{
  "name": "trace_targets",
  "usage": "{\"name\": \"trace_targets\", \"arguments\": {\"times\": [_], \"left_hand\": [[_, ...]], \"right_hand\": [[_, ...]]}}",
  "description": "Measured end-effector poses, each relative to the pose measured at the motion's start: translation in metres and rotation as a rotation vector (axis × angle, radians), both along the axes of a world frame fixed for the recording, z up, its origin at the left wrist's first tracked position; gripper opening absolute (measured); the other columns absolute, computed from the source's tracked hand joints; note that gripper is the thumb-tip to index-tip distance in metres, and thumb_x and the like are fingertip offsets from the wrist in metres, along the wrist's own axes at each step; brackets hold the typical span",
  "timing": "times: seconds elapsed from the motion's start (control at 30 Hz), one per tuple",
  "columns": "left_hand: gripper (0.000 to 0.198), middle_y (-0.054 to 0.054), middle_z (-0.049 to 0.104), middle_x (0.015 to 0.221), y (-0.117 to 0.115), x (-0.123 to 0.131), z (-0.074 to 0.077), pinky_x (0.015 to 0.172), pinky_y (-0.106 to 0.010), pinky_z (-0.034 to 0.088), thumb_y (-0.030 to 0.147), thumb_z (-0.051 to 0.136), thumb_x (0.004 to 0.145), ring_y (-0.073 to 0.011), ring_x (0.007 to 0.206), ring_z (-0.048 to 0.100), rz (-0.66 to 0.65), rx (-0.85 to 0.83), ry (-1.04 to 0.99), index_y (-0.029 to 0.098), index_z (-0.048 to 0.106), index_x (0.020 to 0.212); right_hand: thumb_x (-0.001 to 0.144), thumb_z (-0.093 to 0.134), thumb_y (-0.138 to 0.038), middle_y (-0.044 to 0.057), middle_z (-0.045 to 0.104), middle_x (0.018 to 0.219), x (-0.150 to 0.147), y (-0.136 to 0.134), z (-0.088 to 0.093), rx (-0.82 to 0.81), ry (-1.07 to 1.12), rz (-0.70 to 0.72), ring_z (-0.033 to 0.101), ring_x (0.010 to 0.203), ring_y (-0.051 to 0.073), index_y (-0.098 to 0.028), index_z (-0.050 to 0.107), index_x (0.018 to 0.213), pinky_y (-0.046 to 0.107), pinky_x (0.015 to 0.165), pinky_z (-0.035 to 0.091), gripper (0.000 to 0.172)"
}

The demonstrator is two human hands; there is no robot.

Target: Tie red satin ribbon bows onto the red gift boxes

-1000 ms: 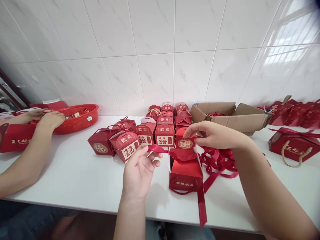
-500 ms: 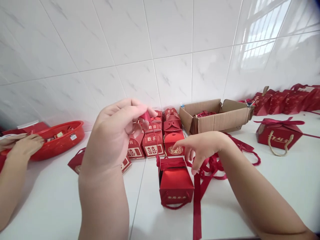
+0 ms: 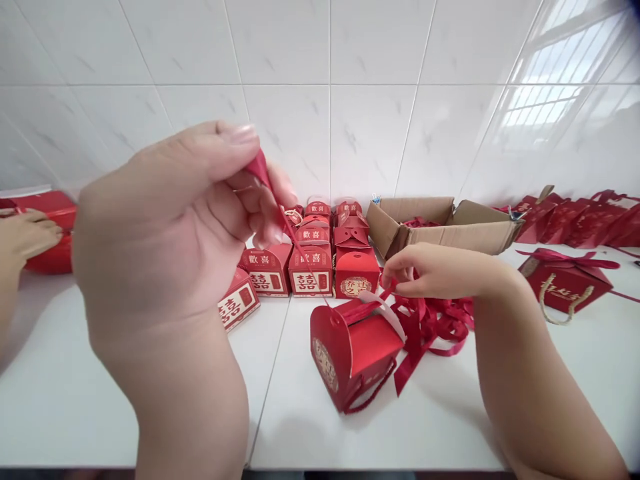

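- Closest to me, filling the left half of the frame, the left hand (image 3: 165, 227) is raised high, thumb and fingers pinched tight on one end of a red ribbon (image 3: 263, 175).
- From that pinch the ribbon runs taut, down and right, to a small red gift box (image 3: 360, 353) at lower centre of the white table (image 3: 100, 400). The box sits tipped over to one side, its rope handle hanging at the front.
- At centre right, the right hand (image 3: 430, 270) pinches the ribbon just above the box top, fingers closed narrow on it.
- The ribbon looks soft, light and slick, so I'd say it needs a firm fingertip pinch near the ends. The box looks like thin card: light, easily tipped or dented, and best steadied by its side walls.
- Just right of the box lies a loose ribbon heap (image 3: 435, 320).
- Behind, at centre, is a cluster of small red boxes (image 3: 310, 267), with an open cardboard carton (image 3: 440, 227) to its right.
- Far right stands a red bag (image 3: 565, 283) with a rope handle.
- At the left edge, another person's hand (image 3: 25, 233) rests by a red basin (image 3: 53, 213).
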State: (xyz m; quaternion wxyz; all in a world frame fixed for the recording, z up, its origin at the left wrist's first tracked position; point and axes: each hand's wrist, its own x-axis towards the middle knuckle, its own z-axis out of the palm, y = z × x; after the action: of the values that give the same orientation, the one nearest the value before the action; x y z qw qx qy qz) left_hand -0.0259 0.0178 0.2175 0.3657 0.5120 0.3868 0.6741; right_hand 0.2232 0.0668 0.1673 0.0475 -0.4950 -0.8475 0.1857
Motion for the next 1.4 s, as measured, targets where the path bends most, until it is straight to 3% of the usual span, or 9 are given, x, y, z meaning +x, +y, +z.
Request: {"name": "trace_targets", "arguments": {"times": [0.27, 0.4, 0.63, 0.8, 0.93, 1.1, 1.17, 1.23, 1.4], "left_hand": [[0.019, -0.001, 0.058, 0.056, 0.001, 0.007, 0.000, 0.042, -0.026, 0.043, 0.026, 0.060, 0.078, -0.0126, 0.050, 0.053, -0.103, 0.183, 0.254, 0.022, 0.062, 0.059], [0.018, -0.001, 0.061, 0.058, 0.003, 0.008, -0.002, 0.044, -0.025, 0.045, 0.023, 0.061, 0.079, -0.0133, 0.052, 0.056, -0.128, 0.233, 0.237, 0.021, 0.062, 0.061], [0.019, -0.001, 0.062, 0.062, 0.005, 0.008, -0.001, 0.049, -0.022, 0.047, 0.020, 0.056, 0.081, -0.0107, 0.052, 0.061, -0.179, 0.234, 0.225, 0.014, 0.060, 0.064], [0.016, 0.002, 0.064, 0.061, 0.004, 0.010, 0.002, 0.048, -0.028, 0.048, 0.032, 0.065, 0.076, -0.0158, 0.062, 0.064, -0.105, 0.110, 0.174, 0.025, 0.060, 0.063], [0.013, 0.004, 0.064, 0.060, 0.005, 0.011, 0.002, 0.053, -0.034, 0.050, 0.038, 0.070, 0.073, -0.0219, 0.080, 0.066, -0.004, 0.037, 0.110, 0.033, 0.060, 0.066], [0.016, 0.001, 0.065, 0.063, 0.016, 0.007, -0.002, 0.045, -0.031, 0.048, 0.039, 0.071, 0.073, -0.0161, 0.060, 0.063, -0.002, 0.227, 0.194, 0.027, 0.064, 0.064], [0.016, -0.001, 0.066, 0.064, 0.019, 0.006, -0.004, 0.041, -0.032, 0.048, 0.041, 0.072, 0.071, -0.0171, 0.057, 0.062, -0.003, 0.271, 0.220, 0.028, 0.065, 0.063], [0.017, -0.003, 0.068, 0.066, 0.019, 0.005, -0.004, 0.040, -0.035, 0.049, 0.044, 0.073, 0.069, -0.0208, 0.061, 0.065, -0.003, 0.264, 0.245, 0.030, 0.065, 0.064], [0.014, 0.000, 0.069, 0.066, 0.017, 0.007, -0.003, 0.050, -0.040, 0.055, 0.046, 0.072, 0.070, -0.0258, 0.084, 0.069, -0.039, 0.216, 0.316, 0.037, 0.064, 0.063]], "right_hand": [[0.074, 0.058, -0.027, 0.001, 0.070, 0.070, 0.003, -0.003, 0.001, 0.197, 0.113, -0.229, 0.059, 0.056, 0.018, -0.027, 0.075, 0.076, 0.032, 0.049, 0.043, 0.017], [0.075, 0.059, -0.028, 0.001, 0.072, 0.078, 0.002, -0.007, 0.004, 0.212, 0.181, -0.227, 0.064, 0.067, 0.020, -0.026, 0.074, 0.079, 0.031, 0.057, 0.050, 0.016], [0.082, 0.060, -0.037, 0.003, 0.071, 0.102, 0.000, -0.016, 0.007, 0.140, 0.516, -0.219, 0.067, 0.090, 0.025, -0.027, 0.069, 0.107, 0.037, 0.076, 0.058, 0.029], [0.081, 0.064, -0.042, 0.005, 0.069, 0.108, -0.008, -0.022, 0.010, 0.116, 0.842, -0.177, 0.064, 0.104, 0.027, -0.027, 0.069, 0.108, 0.042, 0.089, 0.054, 0.032], [0.077, 0.069, -0.038, 0.005, 0.070, 0.104, -0.012, -0.015, 0.008, 0.125, 1.142, -0.126, 0.066, 0.099, 0.022, -0.024, 0.067, 0.104, 0.040, 0.089, 0.054, 0.031], [0.072, 0.074, -0.034, 0.002, 0.068, 0.090, -0.010, -0.006, 0.005, 0.271, 1.316, -0.135, 0.067, 0.089, 0.018, -0.022, 0.064, 0.089, 0.034, 0.083, 0.055, 0.024], [0.072, 0.074, -0.036, 0.002, 0.067, 0.086, -0.008, -0.009, 0.007, 0.297, 1.289, -0.125, 0.066, 0.084, 0.017, -0.022, 0.064, 0.086, 0.032, 0.078, 0.055, 0.022], [0.074, 0.072, -0.040, 0.002, 0.068, 0.084, -0.004, -0.016, 0.011, 0.278, 1.115, -0.129, 0.065, 0.080, 0.017, -0.022, 0.065, 0.086, 0.031, 0.072, 0.054, 0.023], [0.073, 0.067, -0.048, 0.002, 0.069, 0.078, 0.011, -0.019, 0.015, 0.001, 0.302, -0.110, 0.063, 0.068, 0.018, -0.022, 0.069, 0.082, 0.029, 0.058, 0.047, 0.027]]}}
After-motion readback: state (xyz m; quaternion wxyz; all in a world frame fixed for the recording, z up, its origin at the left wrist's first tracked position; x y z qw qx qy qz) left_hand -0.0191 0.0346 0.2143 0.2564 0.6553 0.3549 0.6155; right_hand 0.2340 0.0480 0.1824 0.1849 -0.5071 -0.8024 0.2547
